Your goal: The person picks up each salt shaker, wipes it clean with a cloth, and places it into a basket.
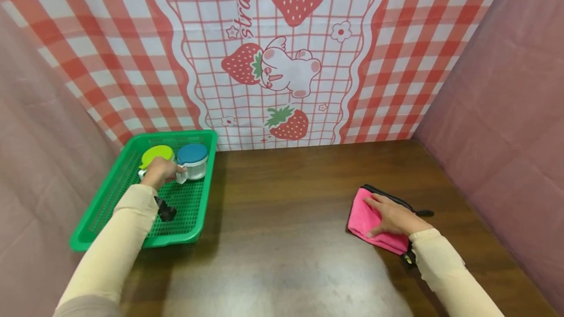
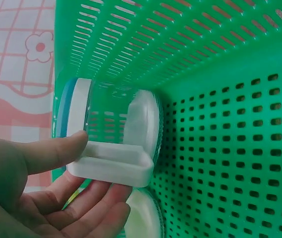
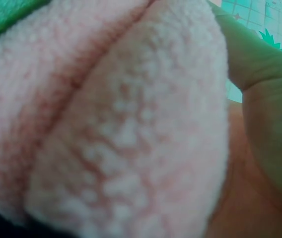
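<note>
At the back of the green basket [image 1: 209,180], my left hand [image 1: 162,168] holds the white handle [image 2: 113,166] of a clear jar with a blue lid [image 1: 192,153]. The left wrist view shows the thumb above the handle and the fingers beneath it. A second jar, with a yellow-green lid [image 1: 157,154], stands beside it, partly covered by the hand. On the right, my right hand [image 1: 393,215] rests with spread fingers on a folded pink cloth [image 1: 363,216]. Under the cloth lies a black zipped case [image 1: 383,193], mostly hidden. Folded cloth [image 3: 131,124] fills most of the right wrist view.
A small black object [image 1: 166,211] lies in the basket near the left forearm. The basket and the case rest on a brown wooden table [image 1: 273,224]. A strawberry-patterned cloth [image 1: 286,62] hangs behind, with pink curtains [image 1: 493,111] at both sides.
</note>
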Demonstrator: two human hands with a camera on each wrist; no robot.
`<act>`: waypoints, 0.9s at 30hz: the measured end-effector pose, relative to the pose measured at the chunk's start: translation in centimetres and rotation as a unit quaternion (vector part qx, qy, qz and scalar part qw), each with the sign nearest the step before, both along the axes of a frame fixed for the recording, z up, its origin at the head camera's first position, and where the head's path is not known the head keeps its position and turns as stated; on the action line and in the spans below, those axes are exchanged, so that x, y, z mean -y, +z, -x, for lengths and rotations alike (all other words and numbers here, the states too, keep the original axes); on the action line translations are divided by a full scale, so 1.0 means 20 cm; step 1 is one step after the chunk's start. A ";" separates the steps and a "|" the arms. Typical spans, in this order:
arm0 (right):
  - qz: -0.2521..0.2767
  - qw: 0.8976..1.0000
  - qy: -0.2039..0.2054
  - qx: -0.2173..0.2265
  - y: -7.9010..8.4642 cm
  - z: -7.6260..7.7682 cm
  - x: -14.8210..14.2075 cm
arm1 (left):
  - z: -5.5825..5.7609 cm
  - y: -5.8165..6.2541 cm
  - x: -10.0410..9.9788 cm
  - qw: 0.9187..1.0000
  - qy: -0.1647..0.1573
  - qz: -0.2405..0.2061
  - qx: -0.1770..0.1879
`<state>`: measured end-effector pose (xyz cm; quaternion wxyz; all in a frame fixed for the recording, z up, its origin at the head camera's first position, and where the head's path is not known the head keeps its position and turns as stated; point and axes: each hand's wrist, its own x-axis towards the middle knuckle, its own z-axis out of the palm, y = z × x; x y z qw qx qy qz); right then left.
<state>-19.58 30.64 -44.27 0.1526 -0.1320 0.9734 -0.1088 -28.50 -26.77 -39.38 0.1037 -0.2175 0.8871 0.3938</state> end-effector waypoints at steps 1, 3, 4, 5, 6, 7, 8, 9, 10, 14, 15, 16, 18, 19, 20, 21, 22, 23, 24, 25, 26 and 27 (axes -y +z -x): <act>0.002 1.000 0.001 -0.001 0.00 0.00 0.00 | 0.00 0.00 0.00 1.000 -0.001 0.009 0.003; 0.005 1.000 0.002 -0.001 0.00 0.00 0.00 | 0.00 0.00 0.01 1.000 -0.006 0.026 0.007; 0.005 1.000 0.001 -0.002 0.00 0.00 0.00 | 0.00 -0.01 0.02 0.999 -0.009 0.031 0.010; 0.006 1.000 0.001 -0.003 -0.01 0.00 0.00 | 0.01 -0.01 0.02 0.999 -0.014 0.034 0.012; 0.006 1.000 0.001 -0.004 -0.01 0.00 0.00 | 0.01 -0.02 0.03 0.999 -0.018 0.036 0.012; 0.007 1.000 0.001 -0.004 -0.01 0.00 0.00 | 0.01 -0.02 0.03 0.999 -0.019 0.034 0.014; 0.007 1.000 0.001 -0.004 0.00 0.00 0.00 | 0.01 -0.03 0.03 0.999 -0.019 0.033 0.015; 0.007 1.000 0.000 -0.003 0.00 0.00 0.00 | 0.01 -0.03 0.03 0.999 -0.016 0.031 0.017; 0.007 1.000 0.000 -0.002 0.00 0.00 0.00 | 0.01 -0.03 0.04 0.999 -0.014 0.030 0.018; 0.008 1.000 -0.001 0.002 0.00 0.01 0.00 | 0.01 -0.03 0.04 0.999 -0.006 0.034 0.019; 0.008 1.000 -0.001 0.001 0.00 0.01 0.00 | 0.02 -0.03 0.04 0.999 -0.006 0.037 0.019; 0.008 1.000 0.000 0.000 0.00 0.01 0.00 | 0.01 -0.03 0.04 0.999 -0.008 0.040 0.019; 0.006 1.000 0.001 -0.005 0.00 0.01 0.00 | 0.01 -0.02 0.04 0.999 -0.011 0.046 0.019; 0.004 1.000 0.003 -0.008 -0.01 0.01 0.00 | 0.02 -0.02 0.04 0.998 -0.014 0.052 0.021; 0.003 1.000 0.004 -0.011 -0.01 0.01 0.00 | 0.02 -0.02 0.04 0.998 -0.015 0.056 0.023; 0.002 1.000 0.005 -0.013 -0.01 0.01 0.00 | 0.02 -0.02 0.04 0.998 -0.017 0.062 0.026; 0.002 1.000 0.006 -0.016 -0.01 0.01 0.00 | 0.01 -0.02 0.03 0.997 -0.020 0.069 0.028; 0.001 1.000 0.007 -0.018 -0.01 0.01 -0.01 | 0.01 -0.02 0.03 0.996 -0.022 0.077 0.029; 0.002 1.000 0.008 -0.020 -0.01 0.01 0.00 | 0.01 -0.02 0.03 0.995 -0.025 0.087 0.029; 0.003 1.000 0.009 -0.023 -0.01 0.01 -0.01 | 0.01 -0.02 0.03 0.994 -0.031 0.099 0.026; 0.006 1.000 0.009 -0.025 -0.01 0.00 -0.01 | 0.01 -0.01 0.03 0.993 -0.038 0.108 0.024; 0.008 1.000 0.009 -0.028 -0.01 0.00 -0.01 | 0.01 -0.01 0.03 0.992 -0.045 0.112 0.020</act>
